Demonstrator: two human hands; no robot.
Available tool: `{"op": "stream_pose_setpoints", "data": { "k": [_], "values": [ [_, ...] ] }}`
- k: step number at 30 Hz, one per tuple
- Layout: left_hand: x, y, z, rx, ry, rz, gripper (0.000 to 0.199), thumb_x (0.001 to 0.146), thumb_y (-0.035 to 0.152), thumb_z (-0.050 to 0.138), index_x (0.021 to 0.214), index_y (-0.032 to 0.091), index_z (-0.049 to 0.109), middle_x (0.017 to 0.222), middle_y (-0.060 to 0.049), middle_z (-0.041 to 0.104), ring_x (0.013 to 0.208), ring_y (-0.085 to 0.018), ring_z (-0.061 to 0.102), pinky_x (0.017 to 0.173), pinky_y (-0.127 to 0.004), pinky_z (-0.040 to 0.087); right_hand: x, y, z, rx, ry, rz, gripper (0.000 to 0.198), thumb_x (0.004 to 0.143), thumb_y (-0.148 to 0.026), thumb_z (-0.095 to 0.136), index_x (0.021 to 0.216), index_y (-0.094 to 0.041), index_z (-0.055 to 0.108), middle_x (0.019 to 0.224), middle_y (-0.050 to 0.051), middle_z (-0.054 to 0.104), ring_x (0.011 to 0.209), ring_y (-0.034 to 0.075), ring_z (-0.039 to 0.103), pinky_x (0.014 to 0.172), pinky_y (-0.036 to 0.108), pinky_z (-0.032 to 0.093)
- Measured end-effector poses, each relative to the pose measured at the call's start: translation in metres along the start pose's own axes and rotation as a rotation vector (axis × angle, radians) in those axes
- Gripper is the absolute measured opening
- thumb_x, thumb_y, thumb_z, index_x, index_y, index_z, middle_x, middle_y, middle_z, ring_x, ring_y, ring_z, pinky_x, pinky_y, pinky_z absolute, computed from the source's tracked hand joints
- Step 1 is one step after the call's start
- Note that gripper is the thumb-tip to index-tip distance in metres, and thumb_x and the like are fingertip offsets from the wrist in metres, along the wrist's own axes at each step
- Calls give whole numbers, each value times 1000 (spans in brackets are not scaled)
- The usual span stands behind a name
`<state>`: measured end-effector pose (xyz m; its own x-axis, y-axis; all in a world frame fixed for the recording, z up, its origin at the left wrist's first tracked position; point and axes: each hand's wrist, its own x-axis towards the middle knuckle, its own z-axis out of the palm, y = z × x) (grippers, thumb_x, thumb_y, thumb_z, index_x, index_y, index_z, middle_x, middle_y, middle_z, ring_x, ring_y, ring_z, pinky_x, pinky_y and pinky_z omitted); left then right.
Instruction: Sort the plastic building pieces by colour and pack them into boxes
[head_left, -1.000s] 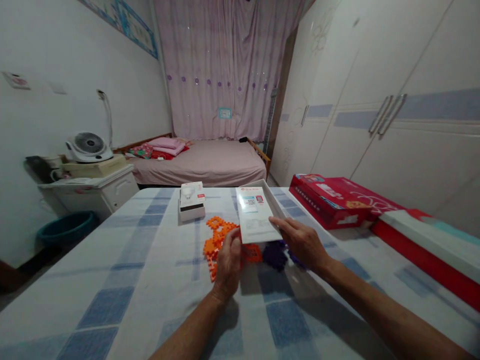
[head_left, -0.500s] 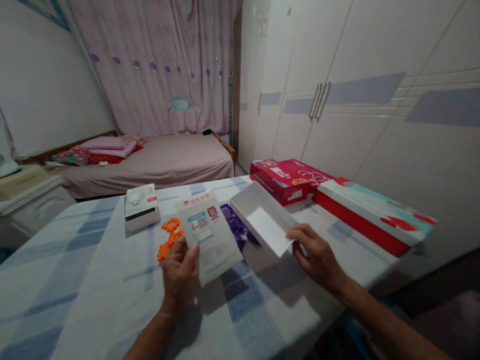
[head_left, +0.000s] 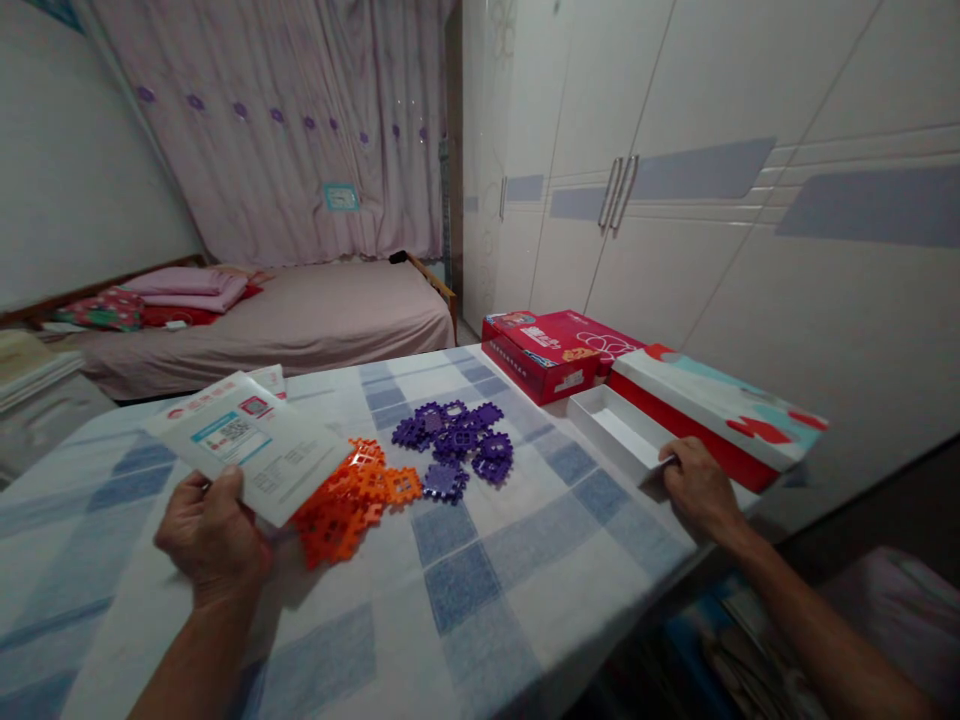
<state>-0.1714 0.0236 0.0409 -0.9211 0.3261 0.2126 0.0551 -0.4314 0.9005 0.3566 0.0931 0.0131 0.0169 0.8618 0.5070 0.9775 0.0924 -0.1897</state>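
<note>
My left hand (head_left: 217, 530) is closed on a white printed leaflet (head_left: 255, 440) with a QR code, held above the table at the left. Just right of it, partly under its edge, lies a heap of orange plastic building pieces (head_left: 345, 505). Farther right is a group of purple building pieces (head_left: 461, 440) with toothed edges. My right hand (head_left: 701, 485) grips the near end of an open white box (head_left: 611, 430), whose inside looks bare. That box lies alongside a long red and white box (head_left: 705, 410).
Red printed boxes (head_left: 544, 360) stand at the far right of the table, near the wardrobe (head_left: 600, 270). A small box (head_left: 270, 380) shows only its edge behind the leaflet. A blue and white checked cloth (head_left: 480, 600) covers the table. A bed (head_left: 337, 310) stands beyond.
My right hand has carried the open white box right, down beside the long box. My left hand has moved left with the leaflet, uncovering the orange and purple pieces. The view has shifted slightly.
</note>
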Motion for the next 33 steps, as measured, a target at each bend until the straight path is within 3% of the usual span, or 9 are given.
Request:
{"op": "stream_pose_setpoints", "data": {
  "k": [6,10,12,14,17,20,24,28,33],
  "values": [
    [29,-12,-18,-36,124,-27,19,57,16,62,61,24,45,91,0,69,112,-25,61,106,-44,46,-3,-6,-7,-164,-73,90,21,79,-15,43,90,-16,61,99,10,59,67,16,55,51,28,36],
    [29,-27,-23,-33,84,-132,15,60,15,62,65,23,49,91,0,69,109,-25,62,106,-46,46,-8,-28,-27,-263,20,-25,35,84,-16,42,118,-16,54,122,12,55,71,18,59,46,28,34],
    [28,-33,-23,-32,58,-184,13,63,15,62,66,22,51,91,0,69,106,-25,63,104,-45,47,-7,-49,-36,-191,138,-96,37,86,-18,42,122,-17,52,121,12,57,82,21,61,50,28,40],
    [28,-37,-22,-27,46,-229,13,63,14,62,66,21,53,90,-1,69,104,-24,64,101,-43,48,-2,-78,-36,27,164,-183,36,88,-23,45,123,-18,51,115,11,58,85,21,62,60,30,47],
    [29,-41,-21,-2,54,-262,12,62,14,63,68,20,55,87,-1,69,98,-24,66,96,-44,52,14,-130,-18,394,-48,-376,44,89,-35,49,131,-20,45,124,11,55,100,21,60,82,34,52],
    [31,-44,-20,22,44,-252,13,60,15,64,72,19,59,83,-2,69,89,-22,67,92,-43,54,37,-182,16,428,-240,-528,61,86,-48,55,138,-20,40,142,13,44,130,26,42,106,44,38],
    [33,-46,-20,51,26,-252,14,60,18,64,73,18,60,77,-1,68,77,-19,67,89,-41,55,64,-232,61,267,-424,-421,80,81,-62,55,144,-17,35,150,16,34,138,33,29,110,51,28],
    [35,-49,-21,75,12,-270,18,61,20,64,79,16,63,79,0,68,71,-16,66,86,-40,55,73,-251,87,199,-541,-346,92,75,-74,51,146,-20,32,150,14,34,139,38,25,108,55,25],
    [36,-55,-22,91,-20,-235,22,63,23,65,84,16,65,83,-1,68,73,-16,66,85,-38,55,69,-246,95,223,-525,-426,80,75,-71,55,137,-22,45,138,12,49,130,32,38,103,51,31]
  ]
}}
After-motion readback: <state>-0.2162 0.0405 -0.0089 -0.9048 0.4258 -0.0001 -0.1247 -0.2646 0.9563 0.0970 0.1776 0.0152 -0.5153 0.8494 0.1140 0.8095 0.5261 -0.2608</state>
